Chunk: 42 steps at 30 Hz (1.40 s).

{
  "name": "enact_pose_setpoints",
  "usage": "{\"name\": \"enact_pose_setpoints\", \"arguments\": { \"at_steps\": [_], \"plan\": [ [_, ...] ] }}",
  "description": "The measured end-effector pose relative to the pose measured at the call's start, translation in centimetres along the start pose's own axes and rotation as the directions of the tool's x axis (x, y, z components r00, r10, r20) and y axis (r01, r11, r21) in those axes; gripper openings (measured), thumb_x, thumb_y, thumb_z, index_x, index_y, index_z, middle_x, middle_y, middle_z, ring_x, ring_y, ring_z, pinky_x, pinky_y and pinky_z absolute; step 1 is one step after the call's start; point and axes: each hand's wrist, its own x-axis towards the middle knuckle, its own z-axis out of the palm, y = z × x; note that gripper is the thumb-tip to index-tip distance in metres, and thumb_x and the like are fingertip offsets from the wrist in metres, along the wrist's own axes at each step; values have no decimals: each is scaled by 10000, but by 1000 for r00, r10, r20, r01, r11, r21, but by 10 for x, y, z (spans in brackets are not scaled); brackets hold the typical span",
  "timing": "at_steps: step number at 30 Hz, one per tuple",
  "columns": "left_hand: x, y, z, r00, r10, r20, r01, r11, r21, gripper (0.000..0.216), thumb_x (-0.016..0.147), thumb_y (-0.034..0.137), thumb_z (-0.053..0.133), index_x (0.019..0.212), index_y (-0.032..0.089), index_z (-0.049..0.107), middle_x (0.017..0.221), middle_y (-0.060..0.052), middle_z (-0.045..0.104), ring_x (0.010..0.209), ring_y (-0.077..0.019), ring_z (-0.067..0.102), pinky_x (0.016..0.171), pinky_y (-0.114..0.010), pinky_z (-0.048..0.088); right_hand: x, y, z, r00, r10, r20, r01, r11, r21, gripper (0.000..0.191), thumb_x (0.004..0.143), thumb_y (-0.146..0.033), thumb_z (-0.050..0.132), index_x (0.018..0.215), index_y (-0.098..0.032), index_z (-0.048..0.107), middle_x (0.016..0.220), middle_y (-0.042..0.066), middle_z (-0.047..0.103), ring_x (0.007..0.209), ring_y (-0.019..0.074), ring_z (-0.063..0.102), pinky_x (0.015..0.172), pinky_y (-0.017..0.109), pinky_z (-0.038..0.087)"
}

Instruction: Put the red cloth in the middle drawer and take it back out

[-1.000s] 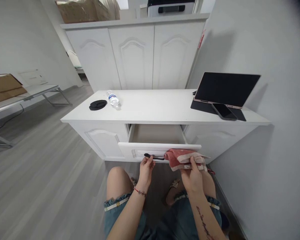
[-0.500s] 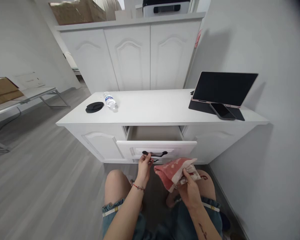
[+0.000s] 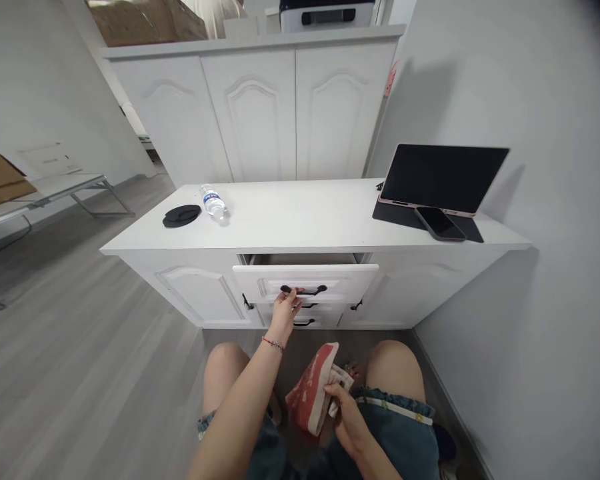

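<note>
Cabinet: a low white wooden cabinet (image 3: 300, 223) stands against the grey wall, with panelled doors left and right and drawers in the middle.
Tall cupboard: a white three-door cupboard (image 3: 253, 113) rises behind it.
Tablet: a dark-screened tablet (image 3: 443, 177) is propped upright on a black folding stand at the right end of the cabinet top.
Drawer: the white top drawer (image 3: 307, 281) is pulled out only a little way, a thin strip of its inside showing under the cabinet top.
Cloth: a folded red cloth with pale marks and a white edge (image 3: 310, 393) hangs low between the person's knees, well apart from the drawer.
Phone: a black phone (image 3: 440, 223) lies flat just in front of the tablet, on the stand.
Black disc: a round black lid-like disc (image 3: 181, 215) lies at the left end (I cannot tell what it is).
Bottle: a small clear plastic bottle with a blue label (image 3: 213, 202) lies on its side just beside the disc.
Handle: a curved black metal drawer handle (image 3: 303, 290) sits on the drawer front.
Left hand: the left hand (image 3: 285, 310) has its fingers curled on the handle's left end.
Right hand: the right hand (image 3: 347, 417) is closed around the cloth.
</note>
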Motion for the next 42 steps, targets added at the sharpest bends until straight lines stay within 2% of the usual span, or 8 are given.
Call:
{"name": "enact_pose_setpoints", "arguments": {
  "at_steps": [7,17,24,30,35,37,39,42],
  "plan": [
    [24,6,5,1000,-16,24,16,999,33,309,584,330,806,679,193,545,863,-52,695,659,-111,556,740,-323,452,5,5,-2,999,39,29,-39,999,-17,222,522,-229,685,737,-176,673,665,27,710,633,214,662,558,294,514],
    [39,15,16,1000,-24,7,24,998,52,333,560,328,822,668,195,536,866,-60,668,765,-154,587,836,-395,425,10,8,-12,990,138,3,-137,989,-53,177,497,-244,684,667,-196,671,604,13,687,606,223,664,584,319,518],
    [47,14,15,1000,-18,16,17,998,64,325,557,328,822,669,193,548,883,-61,667,777,-161,590,829,-394,415,8,14,-18,990,139,22,-134,979,-153,134,529,-264,641,654,-258,691,614,9,673,639,263,672,565,365,501],
    [54,9,12,1000,-10,23,8,997,72,379,526,389,834,664,198,537,853,-48,662,840,-185,617,831,-366,396,15,4,-17,995,95,27,-89,982,-165,169,546,-216,652,713,-226,672,597,-18,663,558,205,636,604,331,507],
    [46,-10,-24,997,-53,65,47,995,83,348,591,441,793,732,202,583,937,-70,671,859,-179,623,807,-319,412,34,-34,-11,999,1,40,7,980,-201,283,536,-175,656,818,-181,635,625,-33,662,577,156,617,602,258,490],
    [39,-19,-48,994,-102,37,92,974,208,326,612,420,785,777,203,605,943,-68,674,854,-165,621,804,-291,416,43,-58,-7,998,-37,59,52,957,-287,272,563,-172,630,835,-175,622,635,-35,657,577,137,600,592,236,476],
    [32,-26,-70,981,-195,-22,191,920,343,302,614,341,795,804,195,613,907,-60,676,835,-167,623,785,-282,412,54,-81,-2,991,-56,120,101,903,-417,276,591,-172,615,867,-170,615,651,-36,653,573,132,583,579,239,468],
    [30,-32,-88,946,-285,-152,323,853,409,268,622,237,785,796,166,594,830,-69,670,794,-196,629,749,-300,413,68,-107,3,980,-124,155,195,745,-638,311,628,-184,646,938,-174,618,700,-28,664,570,134,561,549,251,460]
  ]
}}
